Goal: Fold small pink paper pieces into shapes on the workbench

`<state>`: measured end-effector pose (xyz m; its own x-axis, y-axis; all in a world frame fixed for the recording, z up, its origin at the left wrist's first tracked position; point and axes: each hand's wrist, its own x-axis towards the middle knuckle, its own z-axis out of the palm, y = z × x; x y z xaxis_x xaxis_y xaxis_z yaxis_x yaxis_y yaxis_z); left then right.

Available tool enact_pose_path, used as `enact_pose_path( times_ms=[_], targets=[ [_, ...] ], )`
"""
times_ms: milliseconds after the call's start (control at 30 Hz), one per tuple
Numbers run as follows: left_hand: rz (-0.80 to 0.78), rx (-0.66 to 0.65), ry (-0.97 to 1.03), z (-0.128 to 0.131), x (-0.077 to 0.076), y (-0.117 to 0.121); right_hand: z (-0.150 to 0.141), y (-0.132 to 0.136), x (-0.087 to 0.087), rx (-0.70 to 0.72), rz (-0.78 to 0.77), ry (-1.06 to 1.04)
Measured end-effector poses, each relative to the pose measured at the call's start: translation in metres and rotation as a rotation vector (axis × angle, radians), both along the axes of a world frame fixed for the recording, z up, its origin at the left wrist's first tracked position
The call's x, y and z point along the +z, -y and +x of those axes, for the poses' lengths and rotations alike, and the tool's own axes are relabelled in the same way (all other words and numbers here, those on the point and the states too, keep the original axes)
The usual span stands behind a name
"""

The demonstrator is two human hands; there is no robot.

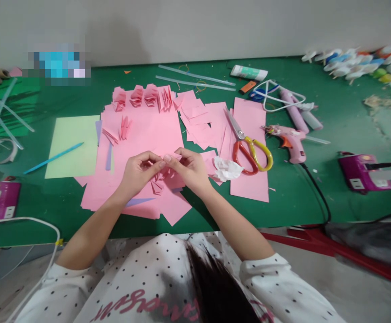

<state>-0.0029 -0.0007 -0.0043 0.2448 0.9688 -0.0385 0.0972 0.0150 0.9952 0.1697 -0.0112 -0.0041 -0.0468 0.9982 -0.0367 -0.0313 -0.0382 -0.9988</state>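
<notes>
Both hands meet over a heap of pink paper sheets (148, 134) on a green table (316, 197). My left hand (139, 170) and my right hand (188, 168) pinch a small folded pink paper piece (164, 176) between fingertips; its pleated end hangs below the fingers. Several pleated pink paper folds (144, 96) stand in a row at the far edge of the sheets, and two more (119, 130) lie to the left.
Red-and-yellow scissors (249, 148) and crumpled white paper (227, 169) lie right of my hands. Pink glue guns (291, 143) with cords, a glue tube (249, 72), clear glue sticks (195, 80), a light green sheet (72, 146) with a blue stick (54, 158).
</notes>
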Motion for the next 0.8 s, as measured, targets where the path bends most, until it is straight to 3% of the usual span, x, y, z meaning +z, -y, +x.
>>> enact_pose_path(
  times_ms=[133,400,600,800],
  targets=[
    [0.024,0.004,-0.029,-0.0003,0.0011,0.0,0.0019,-0.0021,-0.001,0.027,-0.015,-0.057],
    [0.067,0.033,-0.096,0.0039,0.0075,0.0031,0.0025,-0.0021,0.001,-0.059,0.04,-0.017],
    [-0.207,-0.083,0.098,0.0014,0.0033,-0.0012,0.0018,-0.0017,0.0008,-0.001,0.086,-0.103],
    [-0.354,-0.087,0.217,-0.0005,0.0081,-0.0038,0.0035,-0.0017,0.0014,0.032,0.351,0.059]
  ],
)
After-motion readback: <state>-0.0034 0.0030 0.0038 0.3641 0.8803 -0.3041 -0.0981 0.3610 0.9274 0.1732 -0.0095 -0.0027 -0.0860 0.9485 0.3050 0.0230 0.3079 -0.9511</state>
